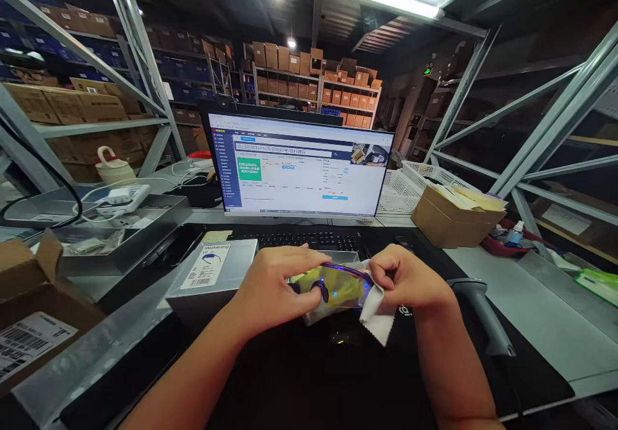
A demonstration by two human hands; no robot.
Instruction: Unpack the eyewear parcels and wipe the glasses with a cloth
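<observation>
A pair of sports glasses [345, 290] with a yellow-tinted lens and a purple-blue rim is held over the black desk mat. My left hand [284, 280] grips its left side, with the thumb by the nose pad and the fingers along the upper rim. Pinched in my right hand [404, 277] is a white cleaning cloth [379, 314] with a zigzag edge, folded over the right end of the lens. Behind the glasses lies a partly hidden grey open box. To the left stands a grey box [212, 269] with a white label picturing glasses.
A monitor [299, 163] stands behind a black keyboard [290, 237]. On the right are a barcode scanner [483, 314], a cardboard box of papers [454, 217] and white baskets [400, 192]. An open carton [38, 308] and a grey tray [125, 237] occupy the left.
</observation>
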